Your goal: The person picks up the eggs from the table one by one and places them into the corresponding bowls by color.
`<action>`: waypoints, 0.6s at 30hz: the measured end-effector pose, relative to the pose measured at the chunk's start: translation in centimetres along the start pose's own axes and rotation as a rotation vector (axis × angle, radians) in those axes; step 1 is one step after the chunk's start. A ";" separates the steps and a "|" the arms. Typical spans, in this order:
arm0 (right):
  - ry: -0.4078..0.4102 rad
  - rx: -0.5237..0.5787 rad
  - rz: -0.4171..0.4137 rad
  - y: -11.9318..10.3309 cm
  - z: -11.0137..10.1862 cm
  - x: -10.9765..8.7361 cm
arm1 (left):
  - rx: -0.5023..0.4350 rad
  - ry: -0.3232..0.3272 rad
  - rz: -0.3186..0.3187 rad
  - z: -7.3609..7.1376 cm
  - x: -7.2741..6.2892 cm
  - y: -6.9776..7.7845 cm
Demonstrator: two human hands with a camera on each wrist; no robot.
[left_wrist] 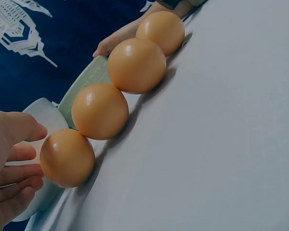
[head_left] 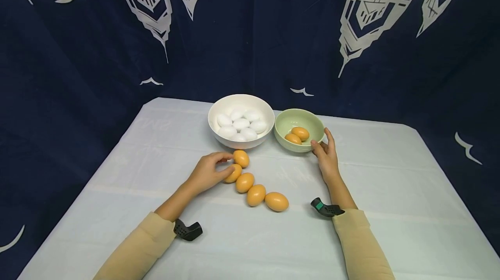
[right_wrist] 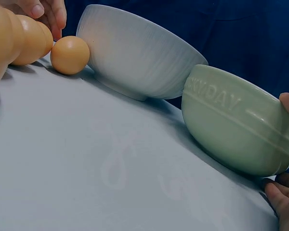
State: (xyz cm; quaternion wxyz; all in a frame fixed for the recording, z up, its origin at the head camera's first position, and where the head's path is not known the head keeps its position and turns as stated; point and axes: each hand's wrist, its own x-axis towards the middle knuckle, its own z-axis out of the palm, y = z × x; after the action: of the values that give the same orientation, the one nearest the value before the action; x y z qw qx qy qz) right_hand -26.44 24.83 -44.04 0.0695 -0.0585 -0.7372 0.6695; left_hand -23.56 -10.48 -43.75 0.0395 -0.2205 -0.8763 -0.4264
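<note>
In the head view my left hand [head_left: 208,172] reaches in from the left beside a row of brown eggs [head_left: 245,182], its thumb and forefinger apart. The thumb overlaps one egg [head_left: 234,174], and the forefinger is right at the egg [head_left: 241,158] closest to the white bowl. The left wrist view shows the fingers [left_wrist: 21,175] loosely spread beside the nearest brown egg [left_wrist: 67,159]. My right hand [head_left: 327,158] holds the light green bowl [head_left: 298,116] by its right side, thumb at the rim. Two brown eggs [head_left: 300,133] lie inside that bowl.
A larger white bowl [head_left: 241,97] with several white eggs [head_left: 241,124] stands left of the green bowl, close against it. A white cloth [head_left: 390,184] covers the table. Behind the table hangs a dark blue curtain [head_left: 250,45] with white building prints.
</note>
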 end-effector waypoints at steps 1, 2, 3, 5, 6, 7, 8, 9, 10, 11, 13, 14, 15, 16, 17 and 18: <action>0.005 -0.002 -0.004 0.4 -0.1 0.3 | -0.007 -0.006 -0.004 0.0 0.0 0.0; 0.009 -0.004 -0.006 0.8 -0.2 0.6 | -0.016 -0.012 -0.010 -0.1 0.0 0.0; 0.016 -0.008 -0.009 1.2 -0.2 0.8 | -0.026 -0.019 -0.015 -0.1 0.0 0.0; 0.020 -0.008 -0.006 1.8 -0.3 1.2 | -0.040 -0.034 -0.024 -0.3 -0.1 -0.1; 0.020 -0.009 -0.005 1.7 -0.3 1.1 | -0.048 -0.041 -0.026 -0.3 -0.1 -0.1; 0.016 -0.004 0.000 1.5 -0.3 1.0 | -0.052 -0.049 -0.026 -0.4 -0.1 -0.1; 0.013 0.001 0.004 1.2 -0.3 0.9 | -0.056 -0.057 -0.029 -0.4 -0.1 -0.2; 0.009 0.002 0.007 0.9 -0.2 0.8 | -0.059 -0.065 -0.032 -0.4 0.0 -0.2; 0.004 0.006 0.007 0.5 -0.2 0.5 | -0.061 -0.073 -0.035 -0.4 0.0 -0.2; -0.001 0.007 0.004 0.1 -0.2 0.4 | -0.061 -0.083 -0.039 -0.4 0.0 -0.2; -0.007 0.007 0.002 -0.3 -0.1 0.1 | -0.064 -0.102 -0.049 -0.4 0.0 -0.2; -0.008 0.007 0.002 -0.3 -0.1 0.1 | -0.066 -0.110 -0.054 -0.4 0.0 -0.2; -0.008 0.005 0.002 -0.2 -0.1 0.2 | -0.067 -0.117 -0.060 -0.3 0.0 -0.1; -0.006 0.008 0.003 0.0 -0.2 0.3 | -0.068 -0.123 -0.063 -0.3 0.0 -0.1; -0.004 0.007 0.003 0.4 -0.2 0.5 | -0.070 -0.127 -0.066 -0.3 0.0 -0.1; 0.000 0.011 0.003 0.8 -0.3 0.8 | -0.069 -0.131 -0.069 -0.3 0.0 -0.2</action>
State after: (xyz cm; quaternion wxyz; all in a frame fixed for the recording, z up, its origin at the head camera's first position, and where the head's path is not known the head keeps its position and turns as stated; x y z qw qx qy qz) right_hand -27.14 25.35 -44.78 0.0690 -0.0592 -0.7335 0.6736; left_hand -23.64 -10.82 -43.66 -0.0400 -0.2189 -0.8688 -0.4424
